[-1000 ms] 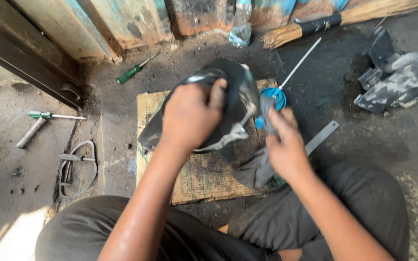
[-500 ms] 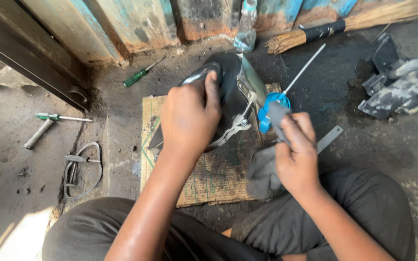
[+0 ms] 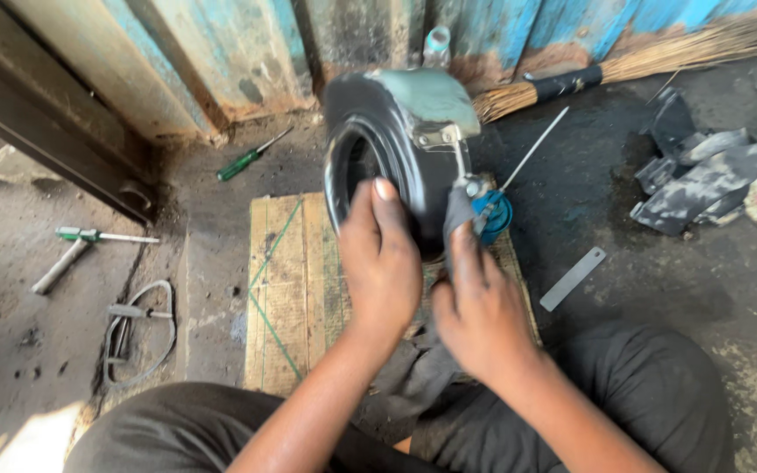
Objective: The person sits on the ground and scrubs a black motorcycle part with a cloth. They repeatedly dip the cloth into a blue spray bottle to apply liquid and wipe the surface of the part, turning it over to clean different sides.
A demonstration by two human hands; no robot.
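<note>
On the wooden board (image 3: 295,289) in front of the person's knees, a round black metal housing (image 3: 396,144) is standing on edge, its open ring facing left. The left hand (image 3: 380,258) is lying flat against the housing's rim, fingers stretched up and gripping nothing, while the right hand (image 3: 481,311) is pinching a grey rag (image 3: 459,215) and pressing it against the housing's lower right side. Just behind the rag a blue-handled tool (image 3: 494,210) is lying, and a green screwdriver (image 3: 251,156) is resting well apart near the wall.

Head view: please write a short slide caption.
Left hand steadies a black round housing on a wooden board; right hand presses a grey rag against it.
</note>
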